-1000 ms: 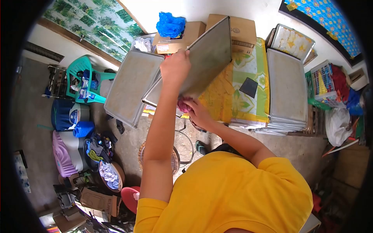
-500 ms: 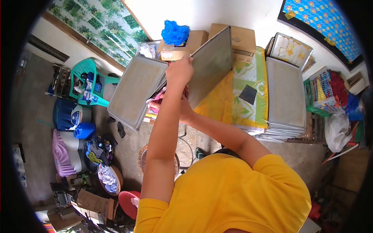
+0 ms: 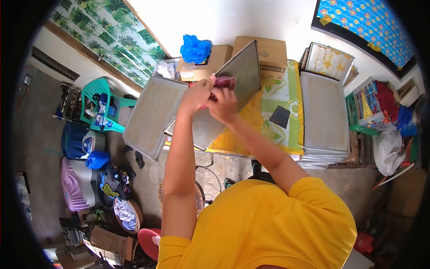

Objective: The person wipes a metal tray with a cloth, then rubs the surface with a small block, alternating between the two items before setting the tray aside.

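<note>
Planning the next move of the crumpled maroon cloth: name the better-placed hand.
Right, probably: the right hand holds the cloth at the tilted gray metal tray, while the left hand grips that tray's edge.

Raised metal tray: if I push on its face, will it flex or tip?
The raised tray looks stiff: its rim runs straight. It would probably swing or tip under a hard push, since it is steeply tilted, the left hand at its edge.
</note>
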The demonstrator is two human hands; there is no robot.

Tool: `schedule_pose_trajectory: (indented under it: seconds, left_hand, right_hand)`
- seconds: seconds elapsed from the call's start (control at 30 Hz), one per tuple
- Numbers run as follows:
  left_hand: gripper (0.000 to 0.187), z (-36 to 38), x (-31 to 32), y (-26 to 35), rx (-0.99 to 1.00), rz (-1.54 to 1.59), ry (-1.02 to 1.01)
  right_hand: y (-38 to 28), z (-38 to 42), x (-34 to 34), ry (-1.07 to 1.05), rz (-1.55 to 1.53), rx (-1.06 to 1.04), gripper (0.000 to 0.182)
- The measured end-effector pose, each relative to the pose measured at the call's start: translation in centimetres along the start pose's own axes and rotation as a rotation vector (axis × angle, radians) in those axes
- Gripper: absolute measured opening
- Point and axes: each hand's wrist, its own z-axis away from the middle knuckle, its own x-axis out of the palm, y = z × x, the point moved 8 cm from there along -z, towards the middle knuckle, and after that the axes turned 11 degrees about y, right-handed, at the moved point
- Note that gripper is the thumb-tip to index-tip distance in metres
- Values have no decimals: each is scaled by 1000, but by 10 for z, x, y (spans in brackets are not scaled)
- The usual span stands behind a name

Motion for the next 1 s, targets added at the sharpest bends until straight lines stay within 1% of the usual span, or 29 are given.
schedule_pose_trajectory:
  seconds: [0.03,0.1,0.23,0.33,0.37,0.43,0.47,0.57,0.67,0.77,0.83,0.93,0.97,1.0]
  left_hand:
    - [64,1,-1,0,16,-32,26]
    - [63,3,0,2,54,-91,78]
    - [55,14,-9,16,62,-206,153]
    - [49,15,-10,19,54,-289,182]
    - [47,14,-10,17,46,-310,180]
    - [45,13,-10,16,36,-333,193]
    - [45,12,-11,15,33,-335,208]
    - [43,11,-11,13,17,-354,233]
    - [43,9,-12,13,12,-384,241]
    - [43,8,-13,14,8,-394,234]
    - [43,7,-15,11,0,-394,224]
    - [43,2,-13,7,-11,-389,205]
    - [43,2,-13,7,-16,-391,202]
    - [43,1,-13,6,-19,-393,200]
  right_hand:
    - [14,-4,-1,11,35,10,24]
    - [49,-6,1,42,39,123,28]
    - [120,-16,0,147,73,338,37]
    - [165,-19,7,180,166,456,44]
    - [180,-18,13,157,166,537,44]
    - [202,-18,20,109,166,698,44]
    - [210,-18,22,95,171,745,46]
    - [228,-4,31,134,116,815,45]
    - [236,45,32,157,233,787,45]
    - [252,141,40,-5,224,1218,42]
    - [263,183,39,-151,357,1358,40]
    - [319,267,78,-305,138,1536,43]
    - [333,291,89,-347,115,1567,35]
    - [335,294,94,-387,90,1597,28]
